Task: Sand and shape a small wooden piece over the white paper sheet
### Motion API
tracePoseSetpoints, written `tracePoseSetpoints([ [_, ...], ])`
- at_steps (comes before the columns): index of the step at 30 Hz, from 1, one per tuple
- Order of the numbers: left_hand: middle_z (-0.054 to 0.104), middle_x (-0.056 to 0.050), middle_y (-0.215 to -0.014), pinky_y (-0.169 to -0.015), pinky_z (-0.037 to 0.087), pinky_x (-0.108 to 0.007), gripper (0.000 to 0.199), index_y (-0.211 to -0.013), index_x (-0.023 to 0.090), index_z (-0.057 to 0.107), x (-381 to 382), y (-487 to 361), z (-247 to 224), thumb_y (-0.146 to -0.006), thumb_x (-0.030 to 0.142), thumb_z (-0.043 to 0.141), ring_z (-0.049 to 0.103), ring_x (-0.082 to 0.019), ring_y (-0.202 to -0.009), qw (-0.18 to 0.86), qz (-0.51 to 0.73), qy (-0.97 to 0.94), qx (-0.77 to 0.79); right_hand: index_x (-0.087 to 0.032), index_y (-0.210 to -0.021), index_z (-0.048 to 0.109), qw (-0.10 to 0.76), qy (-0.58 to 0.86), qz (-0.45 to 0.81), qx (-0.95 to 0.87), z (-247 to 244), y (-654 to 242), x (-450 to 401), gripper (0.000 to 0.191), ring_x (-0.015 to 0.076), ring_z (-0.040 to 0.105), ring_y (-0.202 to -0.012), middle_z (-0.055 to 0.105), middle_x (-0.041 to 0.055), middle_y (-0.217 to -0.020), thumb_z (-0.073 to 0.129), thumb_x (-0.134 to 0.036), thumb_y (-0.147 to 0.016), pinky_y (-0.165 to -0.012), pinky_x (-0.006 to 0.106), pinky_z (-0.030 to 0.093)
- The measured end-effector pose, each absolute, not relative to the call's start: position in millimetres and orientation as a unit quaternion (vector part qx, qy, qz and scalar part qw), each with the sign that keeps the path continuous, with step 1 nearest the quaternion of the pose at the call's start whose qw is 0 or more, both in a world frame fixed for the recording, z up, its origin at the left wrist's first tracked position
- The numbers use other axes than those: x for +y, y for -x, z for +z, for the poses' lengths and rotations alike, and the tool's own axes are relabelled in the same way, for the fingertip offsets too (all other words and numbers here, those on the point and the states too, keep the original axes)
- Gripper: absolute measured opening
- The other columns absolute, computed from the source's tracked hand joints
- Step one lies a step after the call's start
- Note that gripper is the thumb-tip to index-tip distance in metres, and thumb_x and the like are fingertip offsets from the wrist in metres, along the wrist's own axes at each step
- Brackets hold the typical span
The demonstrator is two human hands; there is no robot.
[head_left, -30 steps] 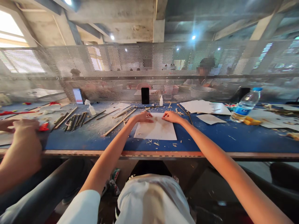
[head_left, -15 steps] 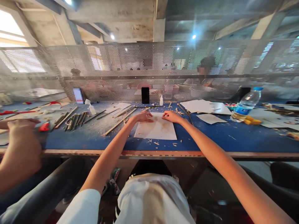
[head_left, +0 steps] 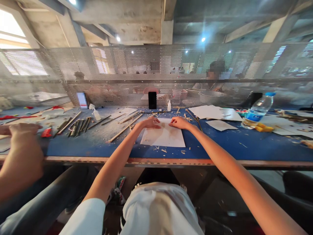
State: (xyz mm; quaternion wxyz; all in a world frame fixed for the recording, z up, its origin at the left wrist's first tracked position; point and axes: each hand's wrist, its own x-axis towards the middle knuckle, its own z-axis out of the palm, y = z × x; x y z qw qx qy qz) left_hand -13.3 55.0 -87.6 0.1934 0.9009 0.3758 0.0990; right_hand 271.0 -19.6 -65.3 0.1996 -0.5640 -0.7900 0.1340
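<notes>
A white sheet [head_left: 163,138] lies flat on the blue tabletop in front of me. Over its far left part is my left hand [head_left: 149,122], fingers bent inward and closed toward the thumb. My right hand [head_left: 180,122] is over the far right part, its fingertips pinched together. The two hands face each other with a small gap between them. Whatever their fingertips hold, if anything, is too small to make out. Wood shavings [head_left: 163,150] lie along the near edge of the sheet.
Thin sticks [head_left: 124,128] lie to the left, near a dropper bottle [head_left: 96,113]. A dark phone [head_left: 152,100] and small white bottle [head_left: 169,105] stand behind. Rightward are white sheets [head_left: 212,112], a water bottle [head_left: 259,109] and a yellow object [head_left: 264,127]. A co-worker's arm [head_left: 23,156] is at left.
Both my hands hold nearly the same place over the sheet, with only tiny finger shifts. The co-worker's hand at the left has moved slightly.
</notes>
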Motion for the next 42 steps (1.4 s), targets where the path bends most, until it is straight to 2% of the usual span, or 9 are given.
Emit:
tracePoseSetpoints([
  [6,0.069,-0.012,-0.147,-0.104,0.052,-0.036,0.060,-0.139,0.022,0.072,55.3,13.5,-87.9,-0.092,0.058,0.081,0.065,-0.034,-0.132,0.187,0.097,-0.901,0.379,-0.020,-0.091,0.079,0.213,0.581,0.097,-0.780,-65.1,-271.0,-18.9,0.014,0.0200,0.070,-0.077,0.081,0.0059,-0.086,0.078,-0.033,-0.092,-0.067,0.027,0.043],
  [11,0.071,-0.010,-0.145,-0.102,0.053,-0.037,0.057,-0.137,0.025,0.073,57.9,14.2,-89.5,-0.091,0.058,0.082,0.067,-0.034,-0.128,0.183,0.102,-0.904,0.371,-0.018,-0.091,0.077,0.218,0.551,0.177,-0.786,-68.1,-272.1,-17.3,0.017,0.0186,0.069,-0.072,0.080,0.0048,-0.082,0.079,-0.035,-0.091,-0.064,0.026,0.044],
  [15,0.071,-0.012,-0.143,-0.105,0.052,-0.036,0.058,-0.137,0.022,0.073,57.1,13.8,-89.3,-0.091,0.056,0.082,0.066,-0.032,-0.131,0.197,0.104,-0.900,0.374,-0.019,-0.090,0.077,0.226,0.567,0.125,-0.782,-68.3,-272.1,-17.5,0.018,0.0182,0.067,-0.070,0.078,0.0039,-0.078,0.079,-0.036,-0.091,-0.063,0.027,0.041],
  [18,0.071,-0.012,-0.142,-0.106,0.052,-0.038,0.058,-0.137,0.022,0.073,56.8,13.8,-89.3,-0.090,0.055,0.082,0.066,-0.033,-0.132,0.200,0.104,-0.899,0.375,-0.019,-0.088,0.076,0.218,0.560,0.145,-0.786,-67.9,-271.5,-17.5,0.020,0.0183,0.067,-0.070,0.078,0.0035,-0.077,0.081,-0.039,-0.089,-0.063,0.027,0.042],
  [25,0.072,-0.011,-0.142,-0.102,0.054,-0.038,0.057,-0.137,0.024,0.074,57.2,13.9,-90.0,-0.090,0.055,0.083,0.068,-0.033,-0.126,0.186,0.113,-0.902,0.373,-0.020,-0.090,0.077,0.216,0.576,0.103,-0.781,-66.9,-270.2,-19.1,0.016,0.0184,0.067,-0.073,0.078,0.0041,-0.081,0.079,-0.035,-0.091,-0.064,0.027,0.041],
  [29,0.072,-0.013,-0.144,-0.102,0.055,-0.038,0.055,-0.136,0.021,0.073,56.4,13.6,-89.6,-0.092,0.052,0.082,0.068,-0.034,-0.128,0.208,0.109,-0.901,0.365,-0.019,-0.091,0.077,0.199,0.552,0.164,-0.793,-65.8,-269.1,-19.7,0.015,0.0188,0.070,-0.076,0.081,0.0054,-0.086,0.077,-0.034,-0.092,-0.064,0.026,0.044],
  [34,0.072,-0.012,-0.143,-0.104,0.054,-0.038,0.054,-0.137,0.022,0.073,54.9,12.1,-88.2,-0.091,0.049,0.084,0.067,-0.033,-0.130,0.202,0.108,-0.898,0.377,-0.021,-0.093,0.078,0.202,0.589,0.083,-0.778,-65.7,-268.3,-20.3,0.013,0.0204,0.071,-0.079,0.081,0.0057,-0.087,0.078,-0.034,-0.093,-0.066,0.027,0.042],
  [39,0.070,-0.014,-0.146,-0.106,0.052,-0.037,0.058,-0.140,0.018,0.071,53.5,12.4,-87.1,-0.092,0.048,0.083,0.066,-0.033,-0.132,0.206,0.100,-0.893,0.386,-0.020,-0.091,0.077,0.206,0.571,0.124,-0.785,-67.3,-270.3,-19.5,0.014,0.0203,0.072,-0.079,0.082,0.0060,-0.089,0.078,-0.034,-0.094,-0.066,0.027,0.045],
  [42,0.070,-0.013,-0.146,-0.105,0.053,-0.036,0.056,-0.139,0.019,0.072,55.4,13.0,-89.0,-0.092,0.048,0.084,0.068,-0.033,-0.130,0.201,0.107,-0.894,0.386,-0.021,-0.093,0.077,0.211,0.590,0.085,-0.774,-68.4,-272.8,-18.0,0.013,0.0210,0.072,-0.081,0.082,0.0062,-0.090,0.078,-0.034,-0.094,-0.066,0.027,0.043],
])
